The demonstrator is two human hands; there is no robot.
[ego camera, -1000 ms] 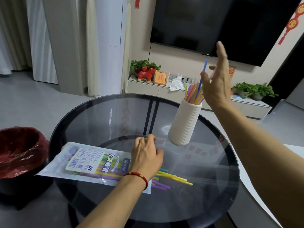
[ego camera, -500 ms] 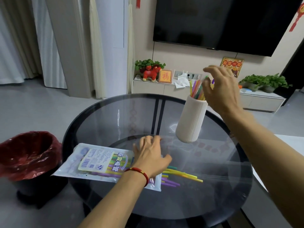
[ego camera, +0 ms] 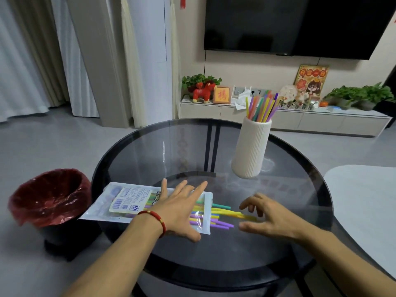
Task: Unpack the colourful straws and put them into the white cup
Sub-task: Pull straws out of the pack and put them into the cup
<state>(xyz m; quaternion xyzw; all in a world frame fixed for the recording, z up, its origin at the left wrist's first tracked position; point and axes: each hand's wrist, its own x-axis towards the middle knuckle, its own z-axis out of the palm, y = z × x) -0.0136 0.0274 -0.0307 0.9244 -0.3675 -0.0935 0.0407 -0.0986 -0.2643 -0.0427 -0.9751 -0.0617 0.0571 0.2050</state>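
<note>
A clear plastic straw packet (ego camera: 126, 203) lies on the round glass table (ego camera: 295, 251), its open end to the right. Several colourful straws (ego camera: 222, 212) stick out of that end. My left hand (ego camera: 182, 209) lies flat on the packet with its fingers spread. My right hand (ego camera: 266, 217) hovers just right of the straw tips, fingers curled and apart, holding nothing; its fingertips are at a yellow straw's end. The ribbed white cup (ego camera: 251, 148) stands at the table's back right with several straws (ego camera: 262, 107) upright in it.
A bin with a red liner (ego camera: 49, 198) stands on the floor left of the table. A pale surface (ego camera: 364, 202) lies to the right. Behind are a low TV cabinet (ego camera: 300, 120) with plants and ornaments, and a wall TV.
My right hand has come down from the cup's mouth to the straws at the packet's open end. My left hand has stayed on the packet and spread its fingers.
</note>
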